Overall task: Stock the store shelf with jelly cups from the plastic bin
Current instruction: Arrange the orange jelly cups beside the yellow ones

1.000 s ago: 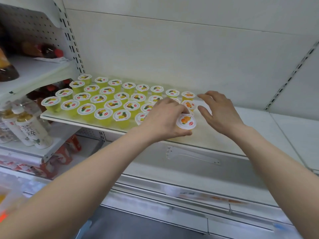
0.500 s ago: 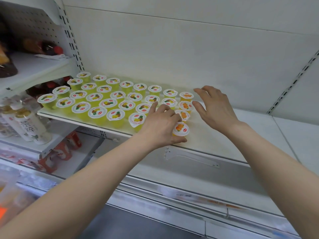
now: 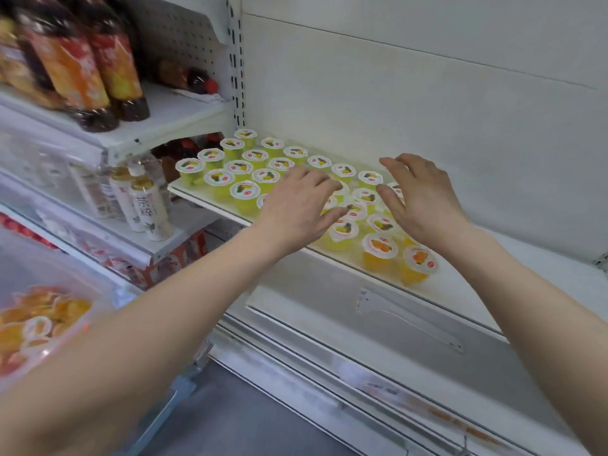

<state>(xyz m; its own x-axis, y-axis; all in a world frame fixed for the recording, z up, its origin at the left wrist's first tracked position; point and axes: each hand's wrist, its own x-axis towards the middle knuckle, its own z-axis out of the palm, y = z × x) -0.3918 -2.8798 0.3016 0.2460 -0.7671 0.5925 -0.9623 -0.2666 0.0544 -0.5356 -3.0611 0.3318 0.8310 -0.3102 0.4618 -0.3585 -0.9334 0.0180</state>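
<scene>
Several yellow jelly cups (image 3: 245, 192) stand in rows on the white store shelf (image 3: 467, 291). Two orange jelly cups (image 3: 379, 248) stand at the right end of the front row, the outer one (image 3: 419, 261) nearest the shelf edge. My left hand (image 3: 296, 205) hovers over the middle of the rows with its fingers spread, holding nothing. My right hand (image 3: 424, 199) is spread over the right end of the rows, fingers touching or just above the lids. A clear plastic bin (image 3: 42, 324) with orange cups shows blurred at the lower left.
Dark drink bottles (image 3: 82, 60) stand on the upper left shelf, pale tea bottles (image 3: 148, 209) on the shelf below. The shelf to the right of the cups is bare white. A white back wall (image 3: 427, 110) rises behind the cups.
My left hand has let go of the orange cup, which now stands on the shelf, and moved left over the rows. The view has swung left and the bin has come into sight.
</scene>
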